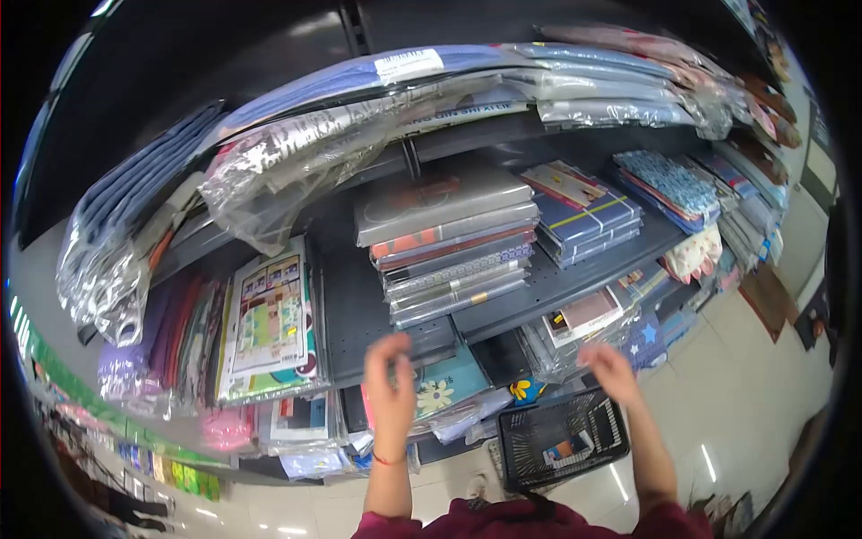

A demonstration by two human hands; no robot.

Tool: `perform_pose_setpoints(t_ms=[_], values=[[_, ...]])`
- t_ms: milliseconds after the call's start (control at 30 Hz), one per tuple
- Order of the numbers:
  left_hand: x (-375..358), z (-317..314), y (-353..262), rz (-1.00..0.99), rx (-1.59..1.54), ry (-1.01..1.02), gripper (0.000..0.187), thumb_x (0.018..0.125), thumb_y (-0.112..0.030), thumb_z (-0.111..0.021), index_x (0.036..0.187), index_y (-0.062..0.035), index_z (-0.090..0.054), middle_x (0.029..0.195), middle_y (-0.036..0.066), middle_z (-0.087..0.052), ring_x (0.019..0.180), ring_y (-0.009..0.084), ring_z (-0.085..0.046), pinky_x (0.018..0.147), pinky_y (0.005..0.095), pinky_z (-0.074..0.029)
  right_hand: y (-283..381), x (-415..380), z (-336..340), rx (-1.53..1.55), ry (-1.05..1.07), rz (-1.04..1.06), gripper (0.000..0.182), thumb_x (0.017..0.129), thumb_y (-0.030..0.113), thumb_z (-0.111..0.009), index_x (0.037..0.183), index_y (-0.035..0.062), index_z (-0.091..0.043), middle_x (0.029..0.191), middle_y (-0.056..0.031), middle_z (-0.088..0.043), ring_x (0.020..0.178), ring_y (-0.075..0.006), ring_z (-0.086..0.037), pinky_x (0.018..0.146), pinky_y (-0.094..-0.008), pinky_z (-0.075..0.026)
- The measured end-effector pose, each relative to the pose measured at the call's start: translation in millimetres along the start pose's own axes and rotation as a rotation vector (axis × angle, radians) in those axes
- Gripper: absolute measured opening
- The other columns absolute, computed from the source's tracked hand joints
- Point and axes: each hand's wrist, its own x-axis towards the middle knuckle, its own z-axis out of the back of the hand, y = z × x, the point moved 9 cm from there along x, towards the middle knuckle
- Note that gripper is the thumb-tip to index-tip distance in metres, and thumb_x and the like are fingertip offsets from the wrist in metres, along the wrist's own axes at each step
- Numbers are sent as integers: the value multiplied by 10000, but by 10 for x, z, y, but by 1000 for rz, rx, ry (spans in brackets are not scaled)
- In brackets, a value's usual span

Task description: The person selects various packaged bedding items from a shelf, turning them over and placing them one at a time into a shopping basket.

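My left hand [390, 386] is raised in front of the middle shelf's edge, loosely curved, with a gap between thumb and fingers and nothing in it. Beyond it sits a stack of folded textiles in clear plastic [446, 247], a grey pack on top. My right hand [612, 370] hovers at the right, above the black basket, its fingers loosely bent and holding nothing visible. Close by it on the lower shelf are more plastic-wrapped packs [575, 328]. A teal pack with a flower print [449, 382] shows just right of my left hand.
The black basket [516, 449] stands on the tiled floor with a small packet [567, 449] inside. Blue checked packs [584, 216] fill the shelf's right part. Upright packs [265, 323] stand at left. Overhanging the upper shelf is a long row of plastic-wrapped packs [305, 148].
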Motion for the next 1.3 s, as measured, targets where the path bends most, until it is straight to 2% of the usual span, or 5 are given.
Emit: perform_pose_setpoints(t_ms=[233,467,700,967,1300], values=[[1228,-54,-99,-165,203,-119,502,888,-66,-543,1374,-35,-420,1378,184,-440,1257,306,-446,1037,391,-343,2034,1565,-217,-263,-403,431,665,832,149,-652,1421,91,-349,1454,-202,-354,1369,-361,-312,1107,-413,-277],[1205,-172,22,-184,61,-111,485,855,-26,-602,1318,-35,-457,1266,170,-526,1178,249,-502,1029,331,-335,2083,1730,-417,-387,-520,559,521,755,102,-661,1255,79,-517,1227,-149,-542,1183,-332,-498,992,-376,-401],[467,-43,-558,-493,-5,-176,432,769,27,-612,1171,-48,-470,1334,208,-473,1320,420,-352,1082,499,-266,2042,755,-19,-248,-677,581,373,724,-53,-667,1058,14,-516,1044,-92,-515,996,-199,-543,849,-303,-480],[-882,-336,-1543,-858,-248,-43,233,778,-225,-622,998,-263,-553,1050,-9,-590,1051,205,-603,1037,499,-263,2022,-523,783,-598,-783,498,366,732,-3,-688,1071,-1,-550,984,-82,-542,925,-189,-563,779,-314,-491],[-1901,-1168,-1672,-338,-476,525,292,763,-114,-668,1048,-159,-621,1030,23,-583,997,216,-588,861,419,-446,698,-2637,1510,-717,-675,188,427,763,-34,-650,1179,17,-570,1037,-122,-561,951,-261,-588,815,-357,-504]])
